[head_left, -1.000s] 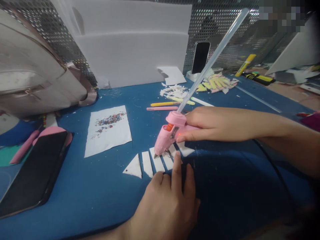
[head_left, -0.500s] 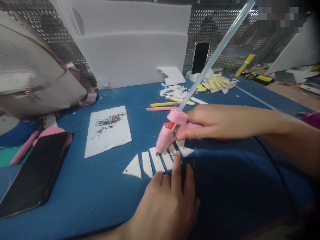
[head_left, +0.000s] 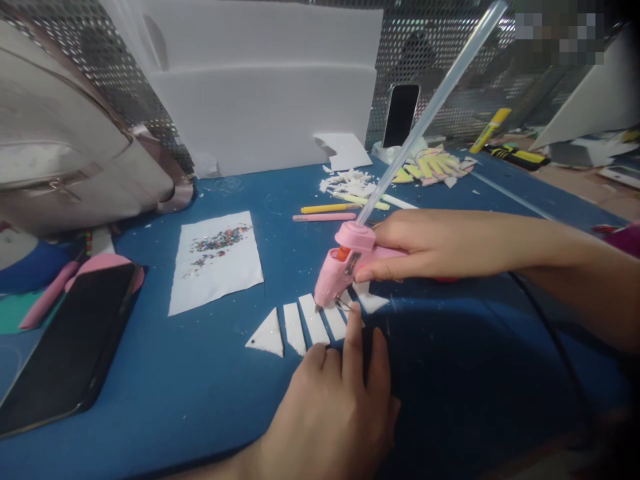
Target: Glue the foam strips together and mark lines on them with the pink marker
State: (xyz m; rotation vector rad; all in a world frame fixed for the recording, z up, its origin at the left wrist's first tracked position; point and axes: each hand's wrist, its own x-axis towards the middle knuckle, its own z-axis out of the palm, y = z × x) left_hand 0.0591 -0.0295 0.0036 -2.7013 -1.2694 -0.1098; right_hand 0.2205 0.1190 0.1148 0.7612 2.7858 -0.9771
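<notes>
Right hand (head_left: 400,243): closed around the handle of a pink glue gun (head_left: 333,280), nozzle tilted down at the white strips (head_left: 314,320); whether it touches them cannot be told. A long translucent glue stick (head_left: 435,110) rises from the gun's rear, leaning right.

Left hand (head_left: 335,407): open, palm down, index finger extended to the strips near the nozzle, other fingers partly bent. Hands near each other, apart.

Strips lie side by side with gaps on the blue tabletop (head_left: 175,380), between a triangular white piece (head_left: 269,333), dark dot near its point, and a notched white piece (head_left: 371,302). Left of these: white paper (head_left: 215,283) bearing multicoloured flakes (head_left: 220,241); farther left, a dark phone (head_left: 75,340).
</notes>
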